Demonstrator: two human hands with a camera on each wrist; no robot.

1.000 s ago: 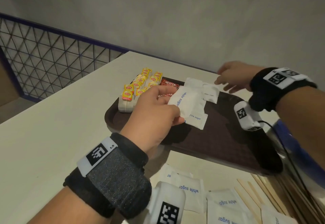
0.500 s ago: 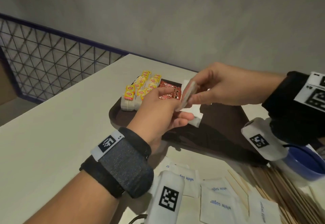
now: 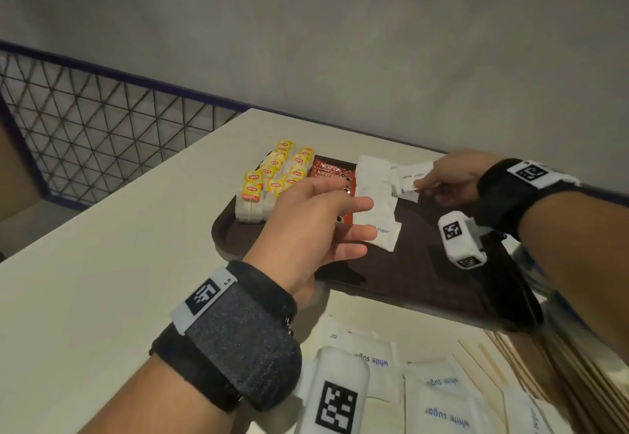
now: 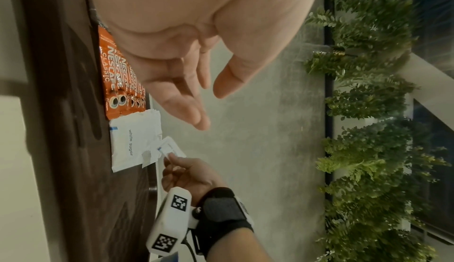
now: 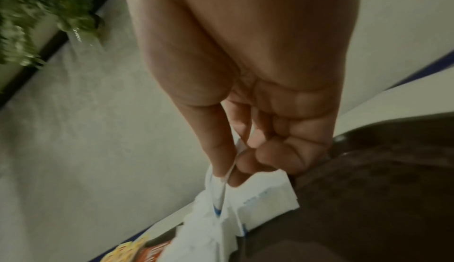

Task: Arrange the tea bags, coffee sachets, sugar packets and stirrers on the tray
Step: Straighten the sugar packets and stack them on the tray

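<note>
Your right hand point(image 3: 452, 178) pinched a sugar packet point(image 3: 412, 175) over the tray point(image 3: 425, 284)'s far edge; your left hand point(image 3: 316, 226) hovered slack, empty. Laying it flush beside the sugar row point(image 3: 374, 195) looked best.

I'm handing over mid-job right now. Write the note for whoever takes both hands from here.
Left hand: open, empty, over the tray's near-left part.
Right hand: pinches one sugar packet at the far side of the tray, by the sugar stack.
Done: tea bags in rows at the tray's far-left; coffee sachets beside them; several sugar packets laid next to those.
Left: set down the held packet, then bring over the loose sugar packets and wooden stirrers lying on the table in front of the tray.
</note>
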